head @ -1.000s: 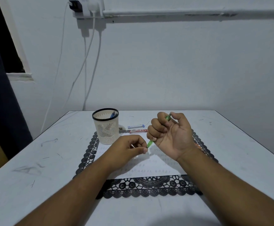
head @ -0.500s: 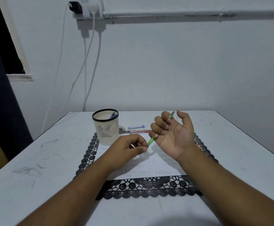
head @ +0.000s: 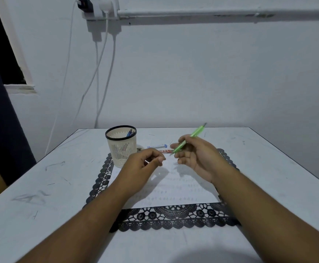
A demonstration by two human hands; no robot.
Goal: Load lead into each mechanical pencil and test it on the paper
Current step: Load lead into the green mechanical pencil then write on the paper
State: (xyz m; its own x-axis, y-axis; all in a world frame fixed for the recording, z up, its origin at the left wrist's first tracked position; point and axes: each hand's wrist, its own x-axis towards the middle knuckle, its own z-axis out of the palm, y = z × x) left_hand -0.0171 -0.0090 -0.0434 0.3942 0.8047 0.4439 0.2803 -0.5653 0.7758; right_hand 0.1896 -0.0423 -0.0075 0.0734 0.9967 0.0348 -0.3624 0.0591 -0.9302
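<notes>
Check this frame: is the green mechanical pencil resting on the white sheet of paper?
No. The right hand holds the green mechanical pencil raised in the air above the white sheet of paper, tilted.

The room is dim and evenly lit, with a cool bluish-grey cast over the wall [head: 212, 73] and the bench [head: 269, 168]. Light falls from above and slightly in front: soft shadows lie on the paper [head: 174, 188] under the left hand [head: 143, 164] and right hand [head: 194, 154], and a broad dark shadow sits at the bench's near edge. No glare shows. The green mechanical pencil [head: 191, 136] is smeared with motion blur. Wide-angle distortion bows the pipe [head: 221, 13] near the top and splays the bench edges. The picture is soft and slightly grainy; marks on the paper are unreadable.
</notes>
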